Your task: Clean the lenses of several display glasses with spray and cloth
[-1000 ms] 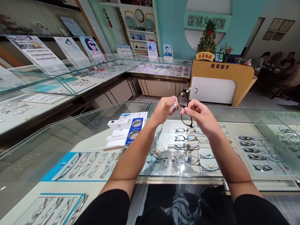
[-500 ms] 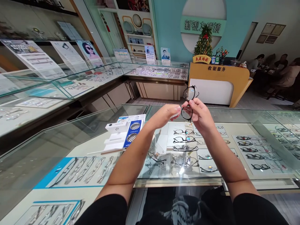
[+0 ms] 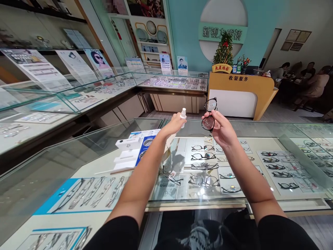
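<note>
My left hand (image 3: 172,125) is closed around a small white spray bottle (image 3: 183,114), held upright with its nozzle showing at the top. To its right, my right hand (image 3: 222,129) pinches black-rimmed eyeglasses (image 3: 208,123) near the bridge, so the two lenses sit one above the other. Droplets speckle the lower lens, while the upper one looks clearer. Both hands are above the glass display case (image 3: 249,205), and a gap separates the bottle from the eyeglasses. The lower part of the bottle is partly hidden by my fingers.
Rows of eyeglass frames (image 3: 203,157) lie inside the case below my hands. A white stepped stand (image 3: 127,152) is left of my forearm. Beyond are more glass counters (image 3: 171,82), a yellow service desk (image 3: 241,81), and people (image 3: 316,81) seated at far right.
My left hand has drawn left, away from the eyeglasses, and the spray bottle now shows plainly. Droplets have appeared on the lower lens. The eyeglasses have turned slightly in my right hand.
</note>
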Tool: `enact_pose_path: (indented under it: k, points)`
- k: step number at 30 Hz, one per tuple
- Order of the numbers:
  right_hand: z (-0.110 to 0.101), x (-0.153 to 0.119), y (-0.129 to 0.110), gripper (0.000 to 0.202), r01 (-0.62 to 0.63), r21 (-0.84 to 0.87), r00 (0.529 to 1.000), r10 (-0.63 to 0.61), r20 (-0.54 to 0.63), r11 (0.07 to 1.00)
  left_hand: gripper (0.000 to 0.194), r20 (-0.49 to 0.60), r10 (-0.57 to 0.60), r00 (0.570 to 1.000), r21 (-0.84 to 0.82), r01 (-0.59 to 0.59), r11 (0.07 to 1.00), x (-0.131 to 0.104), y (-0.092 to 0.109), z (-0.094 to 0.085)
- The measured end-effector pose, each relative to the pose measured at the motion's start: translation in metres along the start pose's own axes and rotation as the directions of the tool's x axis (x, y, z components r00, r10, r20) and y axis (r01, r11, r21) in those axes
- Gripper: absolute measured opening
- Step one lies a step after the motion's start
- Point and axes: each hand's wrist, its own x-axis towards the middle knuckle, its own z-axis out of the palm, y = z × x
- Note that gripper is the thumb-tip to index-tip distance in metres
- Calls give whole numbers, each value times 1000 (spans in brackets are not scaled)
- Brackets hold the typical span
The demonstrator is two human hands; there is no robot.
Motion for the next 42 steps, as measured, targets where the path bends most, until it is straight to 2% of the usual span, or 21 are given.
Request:
enact_pose_path:
  k: [4,8,11,19,21,25,27,30,33,36,39,42]
  points:
    - [0,0,-1,42,0,2,1000,0,6,1000,17,78,-62,995,167,48,985,11,-29,-1]
    - [1,-1,-2,43,6,4,1000,-6,16,1000,22,204,-128,971,291,64,954,13,-46,0]
    - [1,-2,-3,40,4,-16,1000,-4,11,1000,25,251,-156,955,372,53,927,13,-53,-1]
    - [-1,-2,-5,39,19,-47,999,-17,46,999,28,261,-185,948,497,32,867,15,-57,2]
    - [-1,-3,-7,38,11,-40,999,-10,39,999,36,265,-197,944,516,34,856,14,-56,1]
    - [1,-5,-9,38,5,-21,1000,-5,29,1000,66,223,-250,942,579,78,812,12,-56,-10]
    - [1,-5,-10,38,15,-34,999,-14,33,999,60,181,-308,934,629,131,766,10,-57,-17]
    - [0,-6,-12,36,15,-46,1000,-14,27,999,38,144,-433,890,704,215,677,9,-61,-25]
    - [1,-7,-13,36,-6,-12,1000,6,30,1000,38,148,-536,831,751,258,607,9,-64,-25]
    - [3,-7,-13,38,-23,40,999,21,46,999,38,163,-592,789,777,267,570,8,-64,-18]
    - [4,-8,-14,38,-24,69,999,21,40,997,35,157,-623,766,788,283,546,6,-60,-11]
    - [3,-8,-15,33,-19,47,1000,18,26,999,27,125,-628,768,767,327,552,3,-52,-14]
